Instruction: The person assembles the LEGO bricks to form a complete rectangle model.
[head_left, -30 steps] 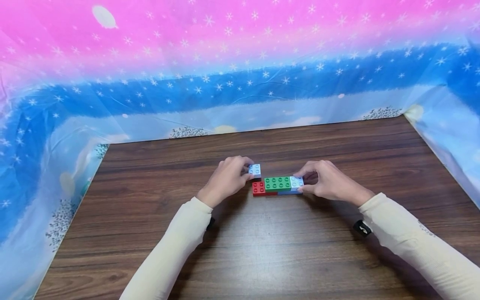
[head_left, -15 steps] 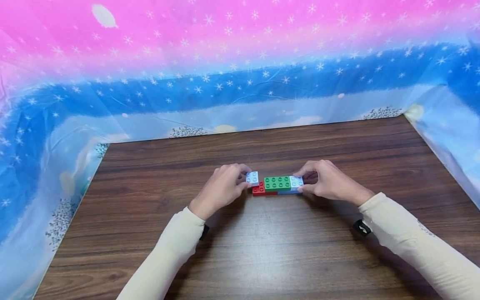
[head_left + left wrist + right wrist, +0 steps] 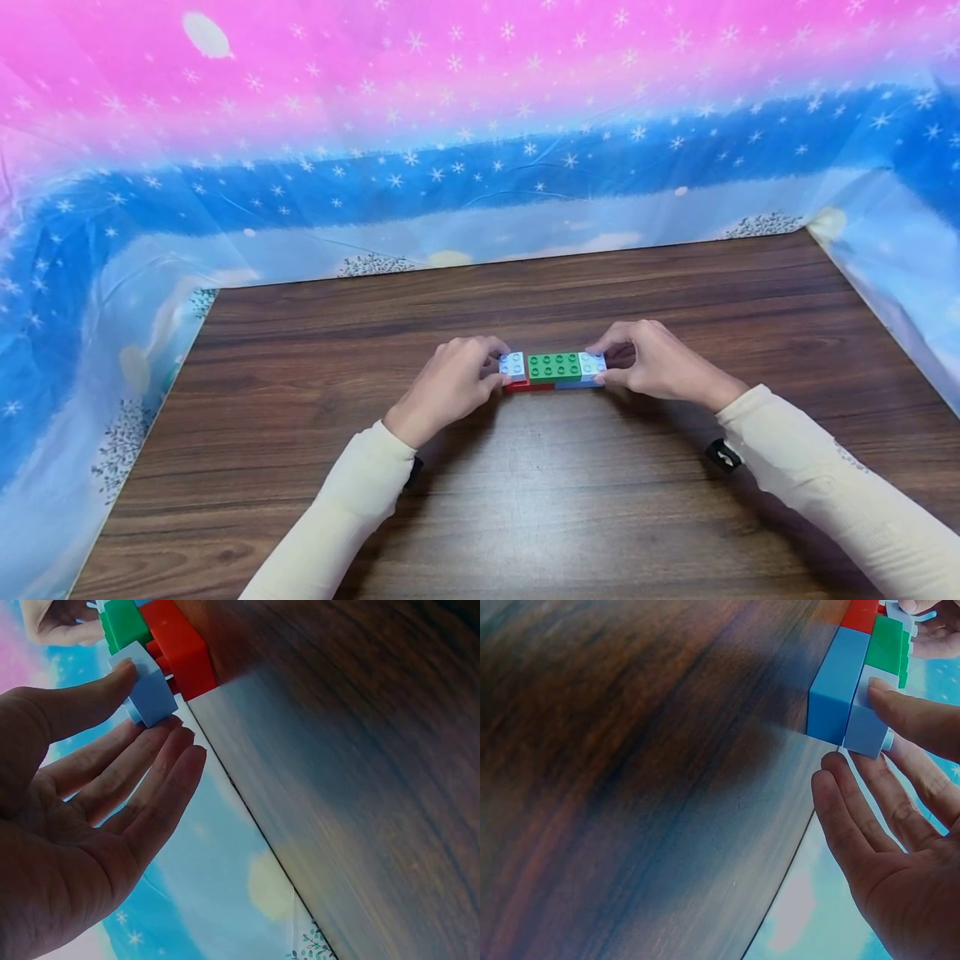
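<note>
My left hand [image 3: 442, 383] pinches a small light-blue toy brick [image 3: 512, 367] between thumb and fingers, over the left end of a red brick [image 3: 186, 651]. In the left wrist view, red studs show in a narrow gap between the two. A green brick [image 3: 553, 367] bridges the red brick and a blue brick [image 3: 836, 686], which lie end to end below it. Beside the green one, a second light-blue brick [image 3: 865, 716] sits on the blue brick's right end. My right hand [image 3: 663, 364] grips that light-blue brick, thumb on the near side and fingers on the far side.
The bricks lie on a dark wooden table [image 3: 480, 500]. Behind it and along both sides hangs a pink and blue snowflake cloth [image 3: 450, 183]. A black strap [image 3: 723, 457] shows at my right wrist.
My left hand has brought its light-blue brick from behind the row toward me, then slightly right, over the red brick's studs. My right hand has kept its grip in place.
</note>
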`<move>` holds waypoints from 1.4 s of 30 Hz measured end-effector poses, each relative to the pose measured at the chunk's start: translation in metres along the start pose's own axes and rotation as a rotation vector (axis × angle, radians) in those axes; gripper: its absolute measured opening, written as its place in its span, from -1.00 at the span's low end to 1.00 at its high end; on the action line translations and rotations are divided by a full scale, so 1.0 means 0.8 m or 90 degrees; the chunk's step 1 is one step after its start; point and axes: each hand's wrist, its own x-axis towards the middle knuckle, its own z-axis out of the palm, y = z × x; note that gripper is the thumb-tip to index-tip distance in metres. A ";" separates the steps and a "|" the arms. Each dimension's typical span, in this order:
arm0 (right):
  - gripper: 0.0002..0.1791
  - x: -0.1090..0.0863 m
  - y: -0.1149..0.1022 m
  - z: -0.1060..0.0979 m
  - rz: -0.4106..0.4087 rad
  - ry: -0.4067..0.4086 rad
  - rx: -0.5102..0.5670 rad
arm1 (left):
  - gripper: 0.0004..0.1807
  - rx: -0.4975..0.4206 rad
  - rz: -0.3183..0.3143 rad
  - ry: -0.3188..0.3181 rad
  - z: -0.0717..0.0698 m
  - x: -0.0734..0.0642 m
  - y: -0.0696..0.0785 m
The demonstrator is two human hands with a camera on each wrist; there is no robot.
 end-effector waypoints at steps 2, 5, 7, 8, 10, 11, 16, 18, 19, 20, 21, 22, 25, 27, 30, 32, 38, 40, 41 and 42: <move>-0.68 0.000 0.000 0.000 0.000 0.000 0.002 | -0.71 0.001 0.004 0.002 0.001 0.000 0.001; -0.68 0.000 0.000 0.000 -0.001 0.000 0.007 | -0.71 0.002 0.010 0.005 0.001 -0.001 0.002; -0.68 0.000 0.000 0.000 -0.002 0.002 0.007 | -0.72 0.003 0.012 0.008 0.001 -0.001 0.003; -0.68 0.000 0.000 0.000 -0.003 0.003 0.007 | -0.72 0.004 0.013 0.009 0.001 -0.001 0.003; -0.69 0.001 0.000 0.001 -0.006 0.005 0.006 | -0.72 0.004 0.012 0.010 0.001 -0.001 0.004; -0.69 0.001 0.000 0.001 -0.007 0.007 0.005 | -0.72 0.004 0.012 0.011 0.002 -0.001 0.004; -0.68 0.001 0.000 0.002 -0.011 0.009 0.005 | -0.73 0.001 0.013 0.014 0.003 -0.001 0.005; -0.68 0.001 0.000 0.001 -0.012 0.009 0.003 | -0.73 -0.001 0.013 0.015 0.004 -0.001 0.005; -0.68 0.001 0.000 0.001 -0.012 0.010 0.001 | -0.73 -0.002 0.013 0.016 0.004 -0.001 0.005; -0.68 0.001 0.000 0.001 -0.012 0.010 0.001 | -0.73 -0.003 0.014 0.016 0.004 -0.001 0.005; -0.68 0.001 0.000 0.001 -0.011 0.009 0.001 | -0.73 -0.003 0.014 0.016 0.004 -0.001 0.005; -0.68 0.001 0.000 0.001 -0.010 0.008 0.001 | -0.72 -0.004 0.015 0.016 0.004 -0.001 0.005; -0.68 0.001 0.000 0.000 -0.007 0.008 0.002 | -0.72 -0.002 0.018 0.018 0.004 -0.001 0.006; -0.68 0.000 0.000 0.000 -0.005 0.005 0.006 | -0.72 -0.001 0.018 0.018 0.005 -0.001 0.006; -0.68 0.000 0.001 0.000 -0.002 0.003 0.009 | -0.73 0.002 0.021 0.019 0.005 -0.001 0.006; -0.68 0.000 0.001 0.001 -0.002 0.003 0.009 | -0.74 0.004 0.022 0.018 0.006 -0.001 0.006; -0.68 0.000 0.000 0.002 -0.007 0.010 0.001 | -0.73 0.003 0.015 0.016 0.006 0.000 0.006; -0.68 0.000 0.000 0.002 -0.008 0.009 0.002 | -0.73 0.003 0.015 0.017 0.006 -0.001 0.006; -0.68 0.000 0.000 0.002 -0.007 0.008 0.003 | -0.74 0.003 0.015 0.017 0.007 -0.001 0.006; -0.68 0.000 0.000 0.002 -0.006 0.007 0.004 | -0.74 0.004 0.015 0.017 0.007 -0.001 0.006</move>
